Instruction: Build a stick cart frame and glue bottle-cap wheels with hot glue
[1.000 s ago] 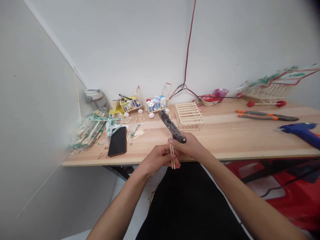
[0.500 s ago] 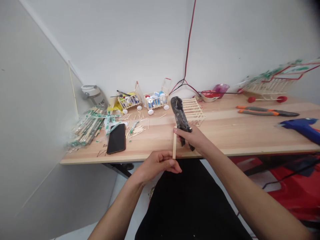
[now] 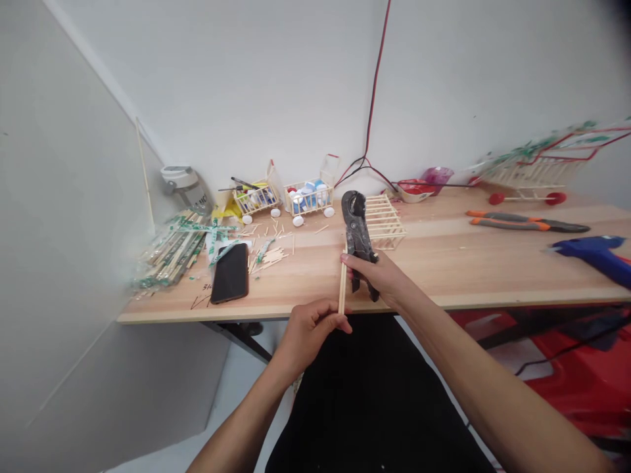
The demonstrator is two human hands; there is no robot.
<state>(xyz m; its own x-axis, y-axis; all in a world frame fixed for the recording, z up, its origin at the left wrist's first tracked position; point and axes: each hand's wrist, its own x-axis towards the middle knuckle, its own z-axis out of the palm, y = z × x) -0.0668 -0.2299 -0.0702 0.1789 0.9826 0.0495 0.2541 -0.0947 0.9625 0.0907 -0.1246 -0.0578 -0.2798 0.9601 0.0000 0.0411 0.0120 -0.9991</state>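
My left hand (image 3: 310, 328) is closed round the lower end of a thin wooden stick (image 3: 342, 287), held upright just in front of the table edge. My right hand (image 3: 382, 276) grips the handles of black cutting pliers (image 3: 357, 238), whose round head points up and away from me. The thumb of that hand also touches the top of the stick. Behind the pliers, a small cage of wooden sticks (image 3: 385, 220) stands on the wooden table (image 3: 458, 263).
A black phone (image 3: 229, 272), wrapped chopsticks (image 3: 182, 246) and loose stick offcuts lie at the left. Two small stick carts (image 3: 283, 197) stand by the wall. Orange-handled pliers (image 3: 522, 222), a blue glue gun (image 3: 594, 253) and a larger stick cart (image 3: 537, 172) are at the right.
The right hand swung the pliers from a leftward tilt to nearly upright and lifted the stick. The left hand slid down to the stick's lower end.
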